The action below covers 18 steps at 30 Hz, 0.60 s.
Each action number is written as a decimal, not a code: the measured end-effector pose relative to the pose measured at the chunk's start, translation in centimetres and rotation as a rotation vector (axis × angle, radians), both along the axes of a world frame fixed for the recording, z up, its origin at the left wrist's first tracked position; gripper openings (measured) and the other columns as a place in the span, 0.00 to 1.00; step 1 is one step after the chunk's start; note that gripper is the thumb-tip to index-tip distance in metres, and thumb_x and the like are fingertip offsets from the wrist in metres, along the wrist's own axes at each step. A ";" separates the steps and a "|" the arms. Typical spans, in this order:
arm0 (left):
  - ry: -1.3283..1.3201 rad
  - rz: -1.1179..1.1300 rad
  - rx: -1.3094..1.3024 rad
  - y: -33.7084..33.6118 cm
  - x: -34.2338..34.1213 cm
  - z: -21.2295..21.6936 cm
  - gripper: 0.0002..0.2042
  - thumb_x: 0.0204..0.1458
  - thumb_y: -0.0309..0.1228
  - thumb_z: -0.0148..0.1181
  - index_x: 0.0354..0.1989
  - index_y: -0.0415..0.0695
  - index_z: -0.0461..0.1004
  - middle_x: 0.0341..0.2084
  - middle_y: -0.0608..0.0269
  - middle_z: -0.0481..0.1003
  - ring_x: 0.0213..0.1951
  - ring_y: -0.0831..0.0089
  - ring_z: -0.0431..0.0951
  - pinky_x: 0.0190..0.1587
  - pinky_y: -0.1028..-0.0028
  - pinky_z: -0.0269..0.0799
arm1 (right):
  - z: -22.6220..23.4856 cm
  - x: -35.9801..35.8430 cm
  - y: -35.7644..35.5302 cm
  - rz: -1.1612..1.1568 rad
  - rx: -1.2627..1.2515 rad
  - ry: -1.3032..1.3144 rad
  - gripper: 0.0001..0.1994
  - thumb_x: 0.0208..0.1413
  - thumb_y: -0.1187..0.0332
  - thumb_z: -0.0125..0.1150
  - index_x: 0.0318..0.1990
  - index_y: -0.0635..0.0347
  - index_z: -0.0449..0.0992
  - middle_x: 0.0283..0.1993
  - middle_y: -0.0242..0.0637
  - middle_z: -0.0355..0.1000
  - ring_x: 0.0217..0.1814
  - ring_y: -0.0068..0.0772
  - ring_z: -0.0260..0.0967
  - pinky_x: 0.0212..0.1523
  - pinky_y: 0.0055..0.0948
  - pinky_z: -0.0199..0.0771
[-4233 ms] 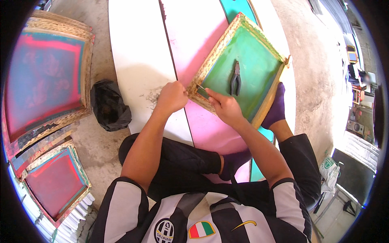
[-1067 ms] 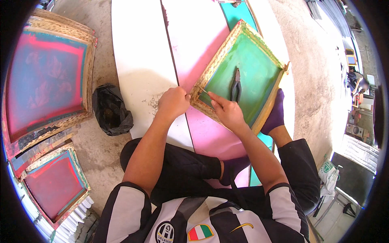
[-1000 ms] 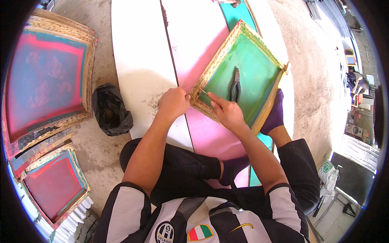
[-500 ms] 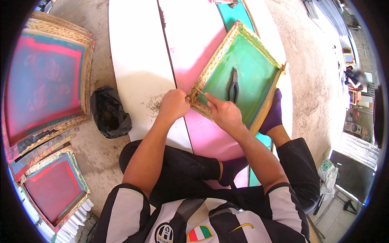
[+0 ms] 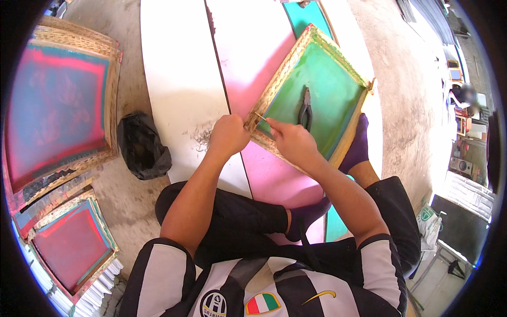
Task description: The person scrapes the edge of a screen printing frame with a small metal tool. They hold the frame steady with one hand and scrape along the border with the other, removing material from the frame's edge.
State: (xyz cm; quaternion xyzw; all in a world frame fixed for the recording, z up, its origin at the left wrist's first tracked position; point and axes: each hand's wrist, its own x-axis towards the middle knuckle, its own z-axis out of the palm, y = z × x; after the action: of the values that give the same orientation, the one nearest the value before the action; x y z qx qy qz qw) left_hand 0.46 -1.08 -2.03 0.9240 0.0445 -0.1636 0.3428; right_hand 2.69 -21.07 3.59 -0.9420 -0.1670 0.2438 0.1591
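Note:
A wooden frame [image 5: 283, 68] with green mesh [image 5: 332, 79] stretched inside it lies tilted on the boards before me. My left hand [image 5: 230, 136] is closed at the frame's near-left corner; whether its fingertips pinch anything there is hidden. In my right hand [image 5: 296, 141] is a thin metal-shafted tool [image 5: 261, 116], its handle covered by the fingers. The shaft's tip meets the wood close to that same corner. Dark-handled pliers [image 5: 306, 110] rest on the green mesh, just beyond my right hand.
Small thin dark bits [image 5: 200, 137] are scattered on the white board [image 5: 179, 63]. Left of it sits a black plastic bag [image 5: 142, 148]. Two more framed screens [image 5: 113, 90] stand at far left. My socked foot [image 5: 359, 142] is against the frame's right side.
My right hand has shifted slightly left and up with the tool, and its forearm has swung a little outward. My left hand stays at the corner. The pliers lie on the mesh as before.

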 end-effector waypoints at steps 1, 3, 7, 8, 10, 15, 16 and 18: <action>0.012 0.017 -0.011 0.2 -0.1 0.1 0.09 0.47 0.28 0.59 0.25 0.32 0.80 0.24 0.36 0.77 0.32 0.40 0.81 0.40 0.49 0.77 | 1.7 -0.3 1.5 0.028 -0.176 0.035 0.19 0.65 0.62 0.53 0.62 0.47 0.76 0.36 0.53 0.79 0.37 0.57 0.79 0.39 0.50 0.81; 0.024 0.029 -0.032 0.2 -0.1 0.5 0.09 0.46 0.26 0.58 0.23 0.31 0.79 0.24 0.35 0.77 0.32 0.40 0.80 0.40 0.50 0.77 | 2.0 -0.5 1.6 -0.037 -0.123 0.070 0.17 0.64 0.63 0.54 0.59 0.49 0.78 0.39 0.55 0.80 0.41 0.59 0.79 0.43 0.50 0.81; 0.021 0.020 -0.040 0.0 0.1 1.0 0.09 0.46 0.26 0.59 0.23 0.32 0.79 0.23 0.36 0.77 0.33 0.41 0.81 0.41 0.50 0.76 | -3.7 -1.4 -1.3 -0.149 0.398 -0.077 0.17 0.63 0.62 0.57 0.58 0.46 0.79 0.33 0.56 0.78 0.36 0.58 0.79 0.39 0.50 0.81; 0.019 0.016 -0.038 0.1 0.0 1.0 0.09 0.47 0.26 0.59 0.23 0.32 0.79 0.24 0.36 0.77 0.33 0.41 0.81 0.41 0.50 0.76 | -4.4 -1.7 -1.6 -0.118 0.424 -0.147 0.17 0.63 0.62 0.57 0.59 0.44 0.78 0.31 0.56 0.78 0.34 0.57 0.80 0.37 0.51 0.81; 0.013 0.017 -0.062 0.5 -0.2 0.2 0.09 0.48 0.28 0.60 0.26 0.33 0.80 0.24 0.36 0.76 0.32 0.41 0.80 0.40 0.51 0.76 | -2.4 -1.2 0.2 0.003 0.061 -0.177 0.16 0.62 0.63 0.60 0.57 0.42 0.79 0.32 0.49 0.79 0.32 0.55 0.79 0.36 0.50 0.80; 0.068 0.058 -0.119 0.4 -0.2 0.6 0.08 0.49 0.27 0.59 0.28 0.33 0.80 0.25 0.35 0.76 0.32 0.41 0.80 0.40 0.51 0.75 | -1.4 0.1 2.3 -0.022 -0.014 -0.123 0.17 0.62 0.62 0.61 0.58 0.40 0.79 0.33 0.46 0.80 0.33 0.54 0.79 0.37 0.50 0.79; 0.069 0.061 -0.120 0.4 -0.2 0.5 0.08 0.50 0.27 0.58 0.28 0.33 0.80 0.25 0.35 0.76 0.32 0.41 0.80 0.40 0.51 0.75 | -1.3 -0.2 2.0 -0.036 -0.003 -0.127 0.17 0.62 0.61 0.60 0.58 0.40 0.79 0.33 0.46 0.80 0.33 0.54 0.79 0.37 0.50 0.79; 0.053 0.061 -0.114 0.4 -0.2 0.3 0.08 0.50 0.26 0.58 0.29 0.33 0.80 0.25 0.35 0.76 0.33 0.41 0.80 0.40 0.51 0.75 | -1.4 -1.0 0.8 -0.041 0.032 -0.170 0.17 0.62 0.60 0.60 0.58 0.38 0.78 0.30 0.47 0.79 0.31 0.55 0.78 0.34 0.51 0.79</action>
State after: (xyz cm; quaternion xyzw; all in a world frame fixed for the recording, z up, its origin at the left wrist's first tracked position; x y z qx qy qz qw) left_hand 0.23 -0.73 -1.76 0.8964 0.0724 -0.1799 0.3985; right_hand 1.69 -20.31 2.23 -0.9599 -0.1646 0.1569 0.1642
